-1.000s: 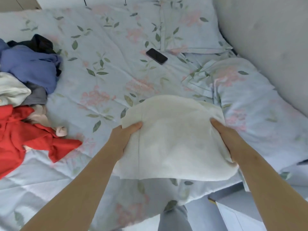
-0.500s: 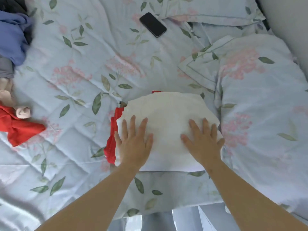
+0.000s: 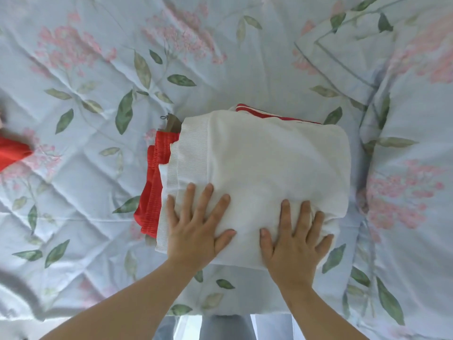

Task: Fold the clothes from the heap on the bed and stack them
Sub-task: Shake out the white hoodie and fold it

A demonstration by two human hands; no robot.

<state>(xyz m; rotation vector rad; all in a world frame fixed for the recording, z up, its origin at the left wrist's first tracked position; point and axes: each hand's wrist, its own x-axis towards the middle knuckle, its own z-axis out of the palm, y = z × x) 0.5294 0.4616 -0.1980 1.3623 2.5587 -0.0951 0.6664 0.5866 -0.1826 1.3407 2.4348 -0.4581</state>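
We see the floral bedspread (image 3: 85,148) filling the view, with a matching pillow (image 3: 411,168) along its right side. Just left of the pillow sits the folded white garment (image 3: 269,163), lying on top of a folded red garment (image 3: 153,187) (only its left edge and a far strip show). Our left hand (image 3: 193,231) and right hand (image 3: 294,244) press flat on the white garment's near part, fingers straight and spread, gripping nothing. A red cloth (image 3: 12,153) pokes in at the left edge.
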